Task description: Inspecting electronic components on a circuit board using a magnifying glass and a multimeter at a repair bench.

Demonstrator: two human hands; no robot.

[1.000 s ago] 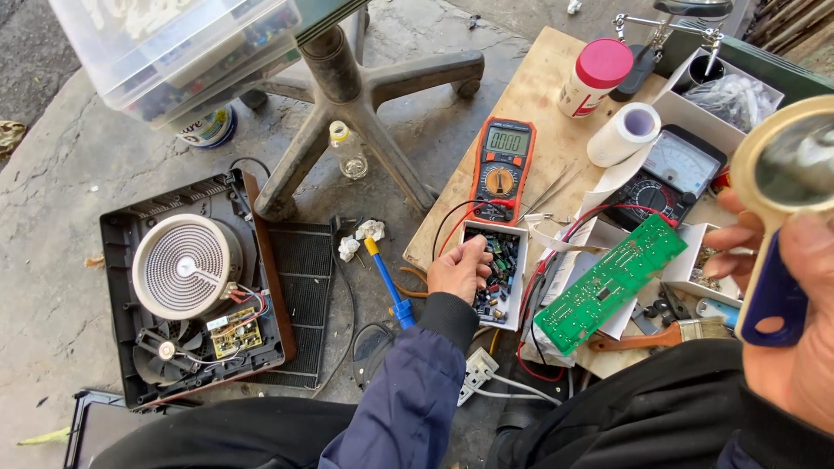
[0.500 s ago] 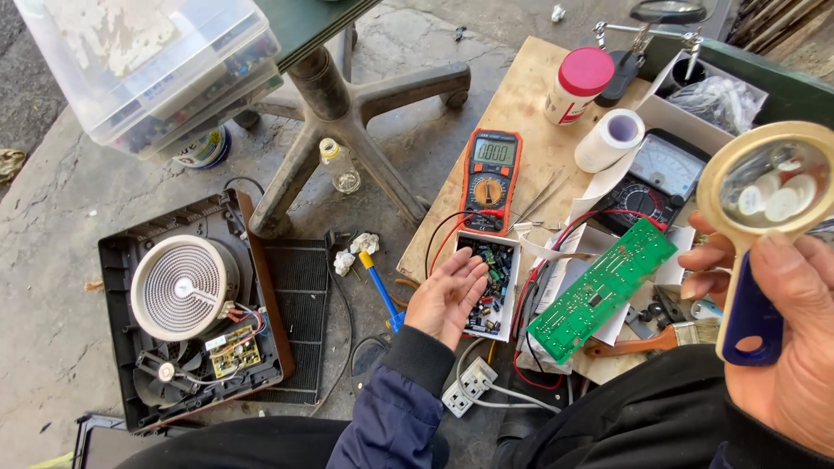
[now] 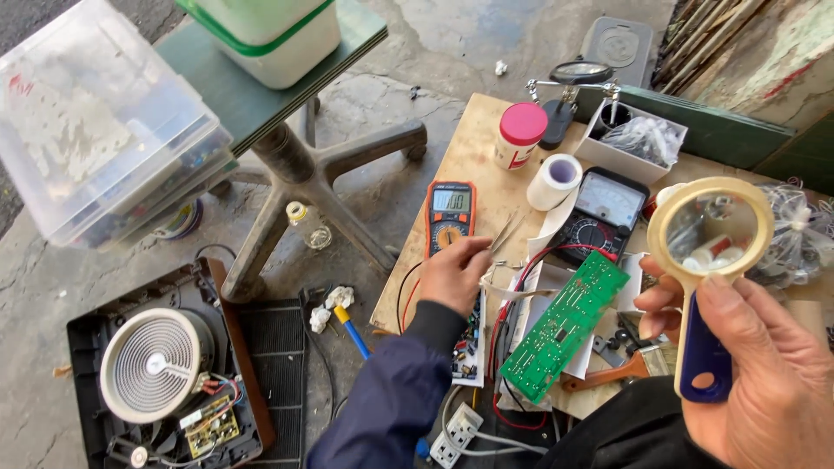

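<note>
My right hand (image 3: 773,382) is shut on the blue handle of a cream-rimmed magnifying glass (image 3: 711,227), held up above the right side of the wooden board (image 3: 473,152). My left hand (image 3: 452,276), in a dark blue sleeve, lies just below the orange multimeter (image 3: 449,213). Its curled fingertips touch the near end of metal tweezers (image 3: 506,230); whether they grip them is unclear. Under its wrist lies a small circuit board (image 3: 469,352). A green circuit board (image 3: 565,326) rests between my hands, among red and black leads.
A black analog meter (image 3: 601,208), white tape roll (image 3: 556,181), pink-lidded jar (image 3: 519,135) and white box (image 3: 638,139) sit farther back. On the concrete: an opened cooker with coil (image 3: 156,360), blue-handled screwdriver (image 3: 352,330), chair base (image 3: 321,174), clear bin (image 3: 95,148), power strip (image 3: 456,430).
My left hand left the small circuit board and moved up to the tweezers beside the multimeter, fingers curling. The magnifying glass shifted left and lower in view.
</note>
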